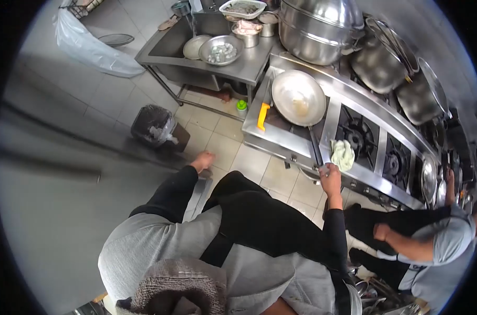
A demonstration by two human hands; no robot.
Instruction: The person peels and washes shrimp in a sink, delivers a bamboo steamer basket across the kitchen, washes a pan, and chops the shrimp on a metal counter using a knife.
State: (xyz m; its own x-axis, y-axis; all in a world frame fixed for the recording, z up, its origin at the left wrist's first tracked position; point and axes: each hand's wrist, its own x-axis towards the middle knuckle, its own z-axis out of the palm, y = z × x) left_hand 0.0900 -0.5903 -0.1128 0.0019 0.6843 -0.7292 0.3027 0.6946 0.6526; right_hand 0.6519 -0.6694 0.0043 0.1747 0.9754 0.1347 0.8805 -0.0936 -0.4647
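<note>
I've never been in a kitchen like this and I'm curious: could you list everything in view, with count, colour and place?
Stove: one, silver, centre right
Pan: one, silver, stove's left end
Orange object: one, beside pan
Cloth: one, pale green, stove front
Large pots: several, silver, stove back
Sink: one, dark inside, upper left
Bowl: one, silver, by sink
Basket: one, white, beyond bowl
Bin: one, dark, floor
Green-topped container: one, below sink counter
Plastic bag: one, translucent, upper left
Co-worker: one, grey top, right
Right-edge utensils: several, uncountable
Left hand: one, bare, left of centre
Right hand: one, bare, on pan handle
</note>
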